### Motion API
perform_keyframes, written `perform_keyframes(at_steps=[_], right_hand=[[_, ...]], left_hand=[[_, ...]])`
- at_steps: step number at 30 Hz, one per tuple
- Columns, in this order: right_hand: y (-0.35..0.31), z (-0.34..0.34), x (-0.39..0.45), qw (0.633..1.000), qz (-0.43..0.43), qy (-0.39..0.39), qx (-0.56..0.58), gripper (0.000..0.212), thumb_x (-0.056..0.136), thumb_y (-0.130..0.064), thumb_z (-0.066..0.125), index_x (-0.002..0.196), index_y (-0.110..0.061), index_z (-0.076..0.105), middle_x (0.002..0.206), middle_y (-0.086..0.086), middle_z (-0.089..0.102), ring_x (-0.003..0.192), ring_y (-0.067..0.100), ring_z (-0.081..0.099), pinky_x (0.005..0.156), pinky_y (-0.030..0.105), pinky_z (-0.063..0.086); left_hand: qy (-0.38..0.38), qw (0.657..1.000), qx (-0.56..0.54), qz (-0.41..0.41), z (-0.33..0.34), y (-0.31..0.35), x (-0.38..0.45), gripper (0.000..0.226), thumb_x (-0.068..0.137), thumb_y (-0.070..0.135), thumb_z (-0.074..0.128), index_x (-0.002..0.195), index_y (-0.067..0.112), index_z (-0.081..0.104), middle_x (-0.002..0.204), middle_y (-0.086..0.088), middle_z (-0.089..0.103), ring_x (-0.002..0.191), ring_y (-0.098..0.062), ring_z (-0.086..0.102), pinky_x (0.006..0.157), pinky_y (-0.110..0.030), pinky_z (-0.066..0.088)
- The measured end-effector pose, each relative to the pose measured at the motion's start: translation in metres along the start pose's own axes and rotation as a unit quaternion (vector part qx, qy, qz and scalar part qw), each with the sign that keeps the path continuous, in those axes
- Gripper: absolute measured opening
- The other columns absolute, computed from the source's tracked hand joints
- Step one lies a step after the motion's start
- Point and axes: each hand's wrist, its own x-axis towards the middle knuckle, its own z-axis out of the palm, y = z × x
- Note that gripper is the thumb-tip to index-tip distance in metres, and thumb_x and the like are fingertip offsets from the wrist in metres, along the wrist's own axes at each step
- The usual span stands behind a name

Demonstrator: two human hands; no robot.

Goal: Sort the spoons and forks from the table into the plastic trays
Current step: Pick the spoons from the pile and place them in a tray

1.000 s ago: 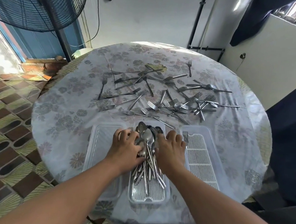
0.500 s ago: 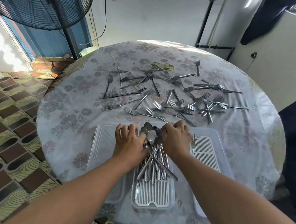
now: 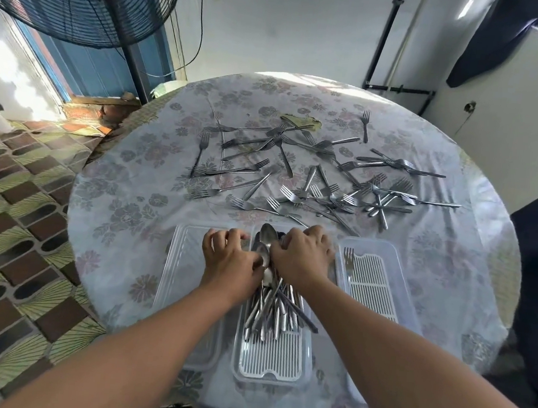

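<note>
- No text, label, brand, number or sign can be read anywhere in the head view.
</note>
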Motion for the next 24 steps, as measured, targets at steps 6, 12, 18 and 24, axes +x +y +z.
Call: perform_keyframes(at_steps=[6,12,18,24], right_hand=[[-0.013,-0.015,-0.003,0.997,-0.034,0.048,0.047,0.033,0.087,-0.049,0.047,0.069,-0.023,0.057,0.093,-0.001,0.059,0.096,0.023,0.055,0.095,0.046,0.035],[-0.021,-0.005,-0.005,0.998,-0.053,-0.013,0.027,0.055,0.095,-0.063,0.037,0.078,-0.026,0.074,0.103,0.005,0.066,0.11,0.026,0.056,0.098,0.048,0.032],[0.005,-0.007,-0.024,0.996,-0.08,0.013,-0.042,0.031,0.096,-0.052,0.048,0.105,-0.03,0.067,0.114,0.002,0.054,0.117,0.026,0.048,0.099,0.046,0.031],[0.03,-0.005,-0.046,0.977,-0.13,-0.009,-0.167,0.046,0.093,-0.068,0.039,0.092,-0.033,0.07,0.114,0.0,0.044,0.117,0.023,0.041,0.095,0.045,0.024]], left_hand=[[0.086,0.993,-0.083,-0.008,-0.002,-0.005,-0.002,0.034,0.096,0.058,0.054,0.085,0.032,0.073,0.114,0.0,0.046,0.109,-0.024,0.028,0.107,-0.049,0.022],[-0.001,0.996,-0.072,-0.043,-0.006,0.007,-0.004,0.032,0.08,0.066,0.061,0.1,0.042,0.072,0.124,0.005,0.039,0.119,-0.026,0.027,0.115,-0.044,0.011],[0.003,0.999,-0.001,-0.041,0.007,0.0,-0.012,0.031,0.085,0.065,0.062,0.095,0.035,0.067,0.127,-0.002,0.034,0.12,-0.03,0.024,0.116,-0.051,0.013],[0.019,0.997,0.071,0.021,-0.001,-0.005,-0.015,0.042,0.081,0.073,0.064,0.103,0.037,0.071,0.135,-0.007,0.041,0.127,-0.032,0.024,0.119,-0.054,0.006]])
